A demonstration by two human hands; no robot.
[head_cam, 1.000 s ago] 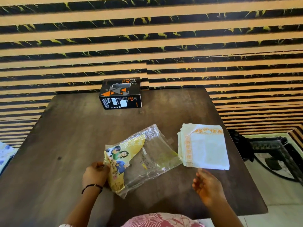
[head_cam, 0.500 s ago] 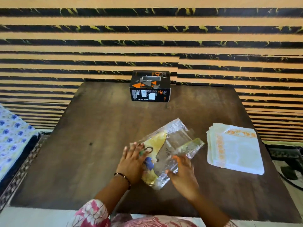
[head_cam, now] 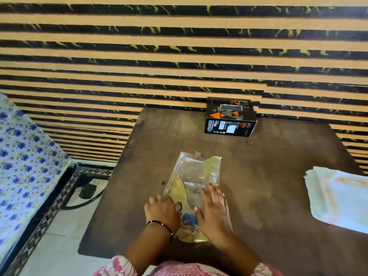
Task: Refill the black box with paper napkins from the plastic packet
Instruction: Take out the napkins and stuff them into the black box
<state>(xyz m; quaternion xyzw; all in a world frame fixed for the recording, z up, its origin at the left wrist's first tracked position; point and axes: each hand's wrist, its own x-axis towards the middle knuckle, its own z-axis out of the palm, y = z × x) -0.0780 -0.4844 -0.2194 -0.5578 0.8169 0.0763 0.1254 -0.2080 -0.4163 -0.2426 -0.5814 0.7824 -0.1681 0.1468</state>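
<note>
The clear and yellow plastic packet (head_cam: 196, 174) lies flat on the dark wooden table (head_cam: 278, 166), empty and lengthwise towards the wall. My left hand (head_cam: 162, 213) presses on its near left edge with fingers curled. My right hand (head_cam: 214, 211) lies flat on its near right part, fingers spread. The black box (head_cam: 231, 118) with orange triangles stands at the table's far edge against the wall, well beyond both hands. A stack of white paper napkins (head_cam: 338, 198) with an orange border lies at the table's right side, apart from my right hand.
A striped black and tan wall (head_cam: 179, 56) rises right behind the table. A bed with a blue-flowered sheet (head_cam: 25, 166) and a black metal frame stands to the left, with a strip of pale floor between it and the table.
My right hand moved from beside the napkins onto the packet. Both hands turned the packet from slanted to lengthwise and flattened it. The view swung left, so the napkins now sit at the right edge.
</note>
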